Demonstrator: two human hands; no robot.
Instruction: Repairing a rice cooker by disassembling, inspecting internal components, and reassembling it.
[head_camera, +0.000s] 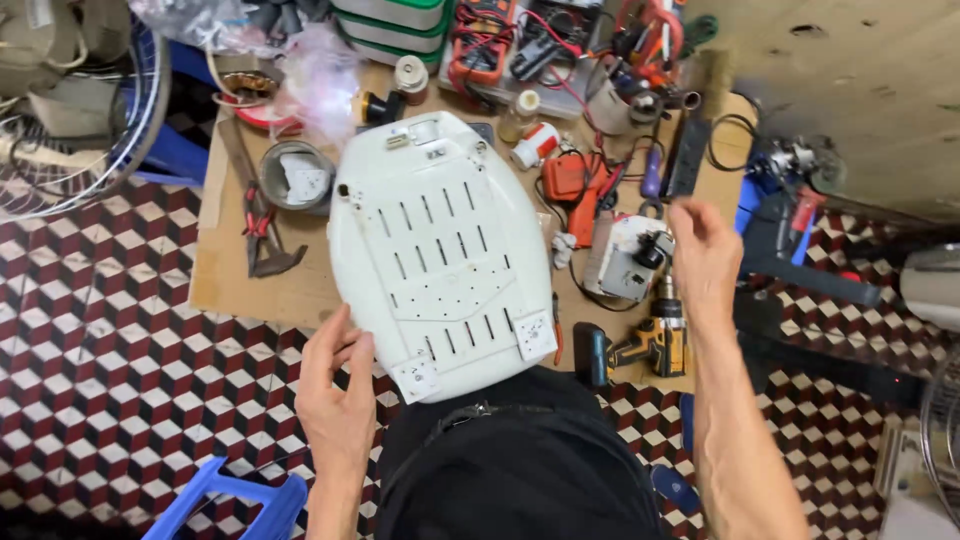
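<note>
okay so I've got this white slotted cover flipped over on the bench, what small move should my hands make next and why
Probably bring the right hand down to the cordless drill lying just below it. The left hand already steadies the white cover at its near edge, while the right hand hovers empty over the tools.

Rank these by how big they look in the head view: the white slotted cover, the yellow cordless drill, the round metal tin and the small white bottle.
1. White slotted cover, by far the largest.
2. Yellow cordless drill.
3. Round metal tin, close to the drill, so that order is unsure.
4. Small white bottle, smallest.
</note>
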